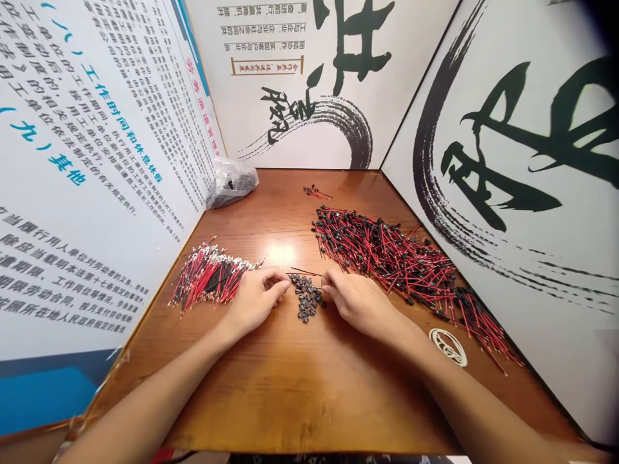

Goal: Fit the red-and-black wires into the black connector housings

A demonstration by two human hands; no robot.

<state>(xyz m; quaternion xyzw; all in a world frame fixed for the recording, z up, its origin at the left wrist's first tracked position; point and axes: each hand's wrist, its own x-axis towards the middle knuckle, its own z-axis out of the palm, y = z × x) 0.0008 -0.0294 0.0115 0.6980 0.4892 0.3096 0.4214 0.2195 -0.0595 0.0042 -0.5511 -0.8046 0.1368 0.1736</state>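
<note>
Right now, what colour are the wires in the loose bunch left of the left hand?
The wires are red and black, with pale ends; head view.

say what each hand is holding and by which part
The right hand seems to pinch a thin wire by its end; the left hand shows nothing held.

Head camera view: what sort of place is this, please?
Probably a small hand-assembly bench for wiring, perhaps in a workshop: a wooden table holds piles of red-and-black wires and loose small black connectors, between printed panels of Chinese labour-rule text.
</note>
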